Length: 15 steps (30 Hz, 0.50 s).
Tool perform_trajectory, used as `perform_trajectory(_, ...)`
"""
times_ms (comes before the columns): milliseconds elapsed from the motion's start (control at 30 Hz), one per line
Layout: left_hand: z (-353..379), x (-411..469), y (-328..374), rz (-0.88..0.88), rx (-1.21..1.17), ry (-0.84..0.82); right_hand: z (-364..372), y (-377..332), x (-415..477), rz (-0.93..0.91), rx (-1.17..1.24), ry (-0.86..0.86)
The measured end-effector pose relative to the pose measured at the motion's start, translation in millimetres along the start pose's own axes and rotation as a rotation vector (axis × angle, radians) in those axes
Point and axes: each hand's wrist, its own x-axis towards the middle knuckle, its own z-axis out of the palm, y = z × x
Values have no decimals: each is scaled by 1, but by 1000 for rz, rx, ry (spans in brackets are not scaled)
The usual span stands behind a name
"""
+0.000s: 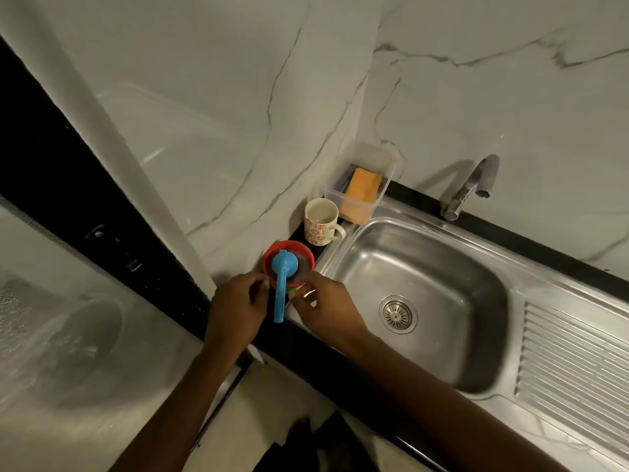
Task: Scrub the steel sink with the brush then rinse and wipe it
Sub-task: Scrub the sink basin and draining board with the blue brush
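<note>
The steel sink (pixel 422 287) lies at the right, its basin dry-looking, with a round drain strainer (pixel 397 314) in the middle. A blue brush (pixel 281 284) lies across a red bowl (pixel 272 255) on the dark counter strip left of the sink, its handle pointing towards me. My left hand (pixel 236 304) pinches the bowl's near left rim. My right hand (pixel 325 306) grips the bowl's near right rim with curled fingers, beside something small and green (pixel 294 289). Neither hand touches the brush handle.
A floral mug (pixel 321 221) stands behind the bowl. Beyond the mug, a clear plastic box (pixel 364 185) holds an orange sponge (pixel 362 194). The steel tap (pixel 471 187) rises behind the sink; a ribbed drainboard (pixel 575 362) lies at the right. Marble walls close the corner.
</note>
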Motion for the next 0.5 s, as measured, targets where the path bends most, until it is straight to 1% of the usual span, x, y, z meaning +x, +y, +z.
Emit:
perform_trajectory(67,4,8,-6,-47,-19,-34,11,-1,15,93,-30,-42)
perform_trajectory(133,11,13,-10,-54,2,-85,23,-1,27,144,-65,-76)
perform_trajectory(267,24,23,-26,-38,47,-153,41,5,47,183,-75,-99)
perform_trajectory(333,29,25,-30,-43,29,-177,43,6,52,189,-80,-102)
perform_trajectory(500,29,28,-31,35,27,-175,38,7,61,203,-30,-119)
